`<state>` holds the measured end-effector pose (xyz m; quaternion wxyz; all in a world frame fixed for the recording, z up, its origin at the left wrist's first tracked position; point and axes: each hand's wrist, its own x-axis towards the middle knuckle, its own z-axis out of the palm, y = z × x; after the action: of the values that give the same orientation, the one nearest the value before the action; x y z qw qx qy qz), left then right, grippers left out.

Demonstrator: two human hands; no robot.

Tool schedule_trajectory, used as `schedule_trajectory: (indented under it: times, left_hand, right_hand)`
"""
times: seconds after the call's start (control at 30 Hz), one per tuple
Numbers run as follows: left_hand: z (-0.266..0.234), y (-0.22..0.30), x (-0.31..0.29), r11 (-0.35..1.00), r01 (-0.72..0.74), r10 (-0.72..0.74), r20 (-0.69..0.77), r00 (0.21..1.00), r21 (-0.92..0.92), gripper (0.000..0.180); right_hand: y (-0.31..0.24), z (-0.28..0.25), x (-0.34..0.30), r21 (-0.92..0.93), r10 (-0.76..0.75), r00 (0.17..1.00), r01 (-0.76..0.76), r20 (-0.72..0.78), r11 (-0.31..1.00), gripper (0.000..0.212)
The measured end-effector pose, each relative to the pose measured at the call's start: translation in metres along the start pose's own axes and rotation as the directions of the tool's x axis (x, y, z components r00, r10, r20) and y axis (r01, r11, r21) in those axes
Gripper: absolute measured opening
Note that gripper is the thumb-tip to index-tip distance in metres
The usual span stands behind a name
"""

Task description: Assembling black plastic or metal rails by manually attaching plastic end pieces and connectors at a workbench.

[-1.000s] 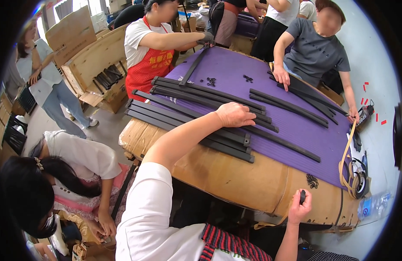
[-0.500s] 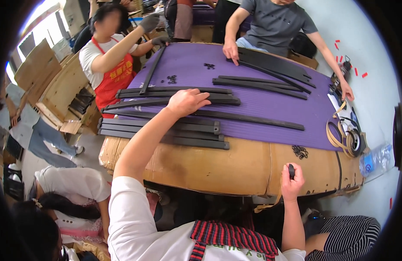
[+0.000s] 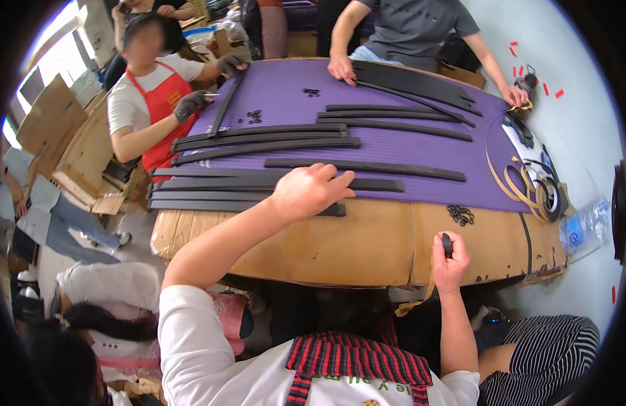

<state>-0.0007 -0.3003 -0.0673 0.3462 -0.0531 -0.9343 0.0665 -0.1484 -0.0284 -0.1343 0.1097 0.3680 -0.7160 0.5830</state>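
My left hand (image 3: pixel 311 191) reaches over the near-left stack, its fingers bent over a long black bar (image 3: pixel 380 185) whose right end sticks out past the others. Beneath it lie more black bars (image 3: pixel 211 195), partly hidden by my forearm. My right hand (image 3: pixel 450 262) is closed by the cardboard's near edge, around a small black object (image 3: pixel 447 245) whose kind I cannot make out. A tan strip (image 3: pixel 428 292) hangs below that hand. Just beyond it sits a small pile of black rings (image 3: pixel 460 215). Another black bar (image 3: pixel 367 169) lies past my left hand.
A purple ribbed mat (image 3: pixel 272 101) covers the cardboard-topped table (image 3: pixel 326 250). Across it, a gloved person (image 3: pixel 184 105) holds a bar, and another person (image 3: pixel 341 68) touches black panels (image 3: pixel 414 88). Tape rolls (image 3: pixel 548 196) and a plastic bottle (image 3: pixel 587 227) stand at the right.
My left hand has moved nearer, from the upper bars to the near stack, where one bar now juts further right. The gloved person's hand has come down to the mat.
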Motion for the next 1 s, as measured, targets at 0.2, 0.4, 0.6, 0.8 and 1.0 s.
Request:
schedule_trajectory:
  times: [0.2,0.4,0.6,0.8,1.0]
  left_hand:
    - [0.010,-0.048,0.010,1.000,-0.022,0.022,-0.020,1.000,-0.007,0.026]
    - [0.034,-0.087,0.014,1.000,-0.009,0.010,-0.027,1.000,0.026,0.024]
    - [0.046,-0.119,-0.005,0.990,0.125,-0.131,0.087,0.988,0.064,0.028]
    - [0.047,-0.113,0.003,0.937,0.178,-0.183,-0.013,0.983,0.302,0.024]
    - [0.039,-0.096,-0.004,0.919,0.379,-0.391,0.396,0.831,0.111,0.031]
  right_hand:
    - [0.002,0.001,-0.001,0.030,-0.016,0.999,0.015,0.032,0.999,0.005]
    - [-0.001,-0.002,-0.001,0.016,0.000,1.000,0.000,-0.010,1.000,0.005]
    - [-0.006,-0.002,0.002,-0.040,-0.066,0.998,0.066,0.005,0.997,0.005]
    - [-0.009,-0.005,0.003,-0.035,-0.077,0.997,0.077,0.017,0.996,0.005]
    - [-0.003,-0.002,0.000,-0.028,-0.072,0.997,0.072,-0.005,0.997,0.006]
